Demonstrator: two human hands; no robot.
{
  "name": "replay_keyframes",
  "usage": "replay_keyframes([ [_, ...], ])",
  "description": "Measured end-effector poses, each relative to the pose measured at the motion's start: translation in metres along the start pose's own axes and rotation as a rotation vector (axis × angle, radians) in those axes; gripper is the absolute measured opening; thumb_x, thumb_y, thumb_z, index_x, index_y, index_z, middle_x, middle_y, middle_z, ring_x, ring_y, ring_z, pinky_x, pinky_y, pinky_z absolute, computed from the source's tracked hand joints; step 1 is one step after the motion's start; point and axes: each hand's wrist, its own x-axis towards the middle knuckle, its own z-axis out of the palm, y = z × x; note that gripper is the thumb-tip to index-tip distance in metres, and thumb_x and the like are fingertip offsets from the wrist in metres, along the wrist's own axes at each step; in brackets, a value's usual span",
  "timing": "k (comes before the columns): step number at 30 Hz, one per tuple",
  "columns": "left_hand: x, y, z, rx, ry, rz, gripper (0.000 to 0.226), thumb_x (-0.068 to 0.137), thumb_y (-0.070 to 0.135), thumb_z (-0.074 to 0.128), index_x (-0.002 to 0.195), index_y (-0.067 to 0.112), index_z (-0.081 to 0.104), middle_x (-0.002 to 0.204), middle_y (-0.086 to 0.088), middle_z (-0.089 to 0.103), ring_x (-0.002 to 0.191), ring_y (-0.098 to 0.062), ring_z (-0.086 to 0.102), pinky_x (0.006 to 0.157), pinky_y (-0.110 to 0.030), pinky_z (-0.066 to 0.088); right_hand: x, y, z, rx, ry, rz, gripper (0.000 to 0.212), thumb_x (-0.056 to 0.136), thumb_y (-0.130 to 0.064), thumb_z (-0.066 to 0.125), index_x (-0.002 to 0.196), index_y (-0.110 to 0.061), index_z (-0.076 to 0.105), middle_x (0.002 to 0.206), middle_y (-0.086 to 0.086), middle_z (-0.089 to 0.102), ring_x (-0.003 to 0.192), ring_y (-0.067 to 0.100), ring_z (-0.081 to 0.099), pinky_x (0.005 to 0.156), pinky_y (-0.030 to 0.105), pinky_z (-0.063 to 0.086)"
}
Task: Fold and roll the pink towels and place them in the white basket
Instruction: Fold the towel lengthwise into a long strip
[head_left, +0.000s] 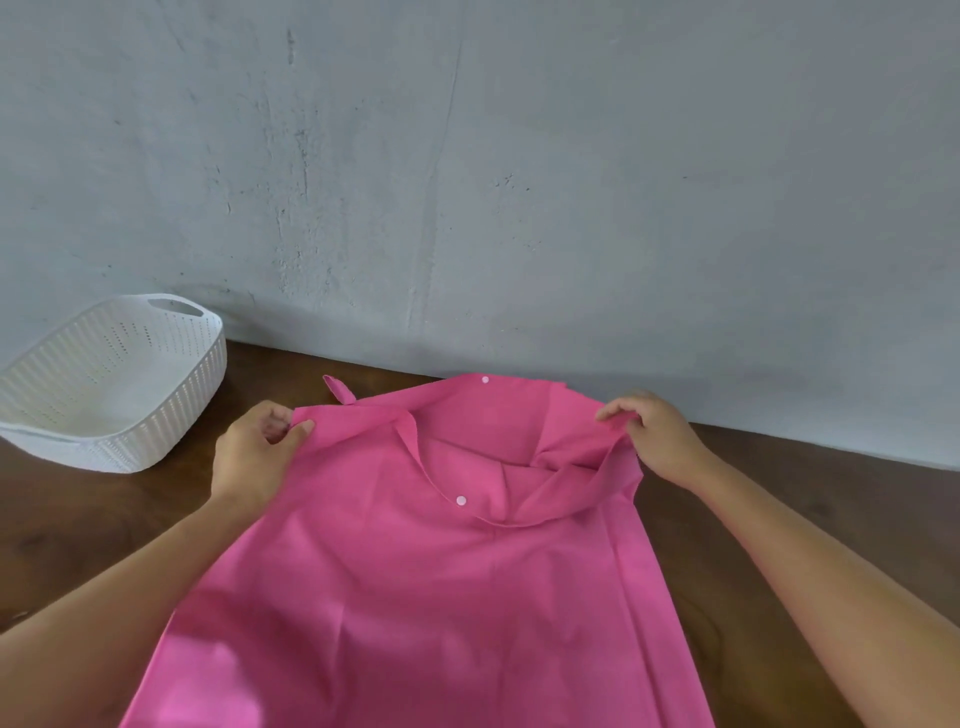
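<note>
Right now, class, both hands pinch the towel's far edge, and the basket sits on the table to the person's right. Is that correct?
No. The head view shows the basket on the table to the person's left, not right. The rest holds: the left hand and right hand both pinch the towel at its far edge.

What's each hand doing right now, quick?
Left hand: pinches the far left corner of the pink cloth towel.
Right hand: pinches that towel's far right corner.
</note>
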Motion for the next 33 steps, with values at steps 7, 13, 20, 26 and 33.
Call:
replay_keyframes([
  [7,-0.012,0.021,-0.032,-0.019,0.042,0.099,0.014,0.092,0.029,0.074,0.087,0.019,0.065,0.090,0.001,0.069,0.089,-0.019,0.064,0.085,-0.035,0.047,-0.036,0.006,-0.041,-0.151,-0.084,-0.005,0.043,0.095,0.006,0.041,0.122,-0.010,0.071,0.127,0.003,0.065,0.120,0.017,0.058,0.104,0.026,0.040],
  [13,-0.014,0.033,-0.060,-0.052,0.147,0.079,0.016,0.090,0.031,0.076,0.084,0.022,0.064,0.089,-0.006,0.071,0.083,-0.032,0.070,0.087,-0.048,0.054,-0.062,0.014,-0.062,-0.201,-0.130,0.107,0.040,0.099,-0.004,0.042,0.128,-0.011,0.067,0.133,0.004,0.061,0.124,0.019,0.055,0.110,0.035,0.040],
  [20,-0.014,0.048,-0.081,-0.051,0.233,0.061,0.017,0.088,0.030,0.077,0.086,0.017,0.066,0.092,-0.009,0.071,0.091,-0.035,0.068,0.088,-0.049,0.052,-0.087,0.030,-0.080,-0.162,0.049,0.234,0.053,0.104,-0.037,0.036,0.070,-0.001,0.057,0.073,0.014,0.058,0.072,0.033,0.059,0.068,0.040,0.046],
  [26,-0.031,0.057,-0.086,-0.049,0.270,0.065,0.016,0.091,0.024,0.075,0.093,0.011,0.065,0.095,-0.013,0.068,0.089,-0.031,0.065,0.082,-0.040,0.048,-0.104,0.045,-0.089,-0.046,0.227,0.294,0.023,0.096,-0.013,0.060,0.085,-0.003,0.078,0.085,0.004,0.074,0.082,0.024,0.066,0.081,0.034,0.051],
  [33,-0.050,0.041,-0.095,-0.017,0.314,0.007,0.019,0.087,0.029,0.078,0.092,0.015,0.067,0.096,-0.013,0.071,0.092,-0.035,0.068,0.091,-0.053,0.054,-0.139,0.063,-0.092,-0.066,0.085,0.046,0.026,0.100,-0.001,0.054,0.095,-0.020,0.071,0.092,-0.007,0.064,0.087,0.011,0.061,0.079,0.030,0.046],
])
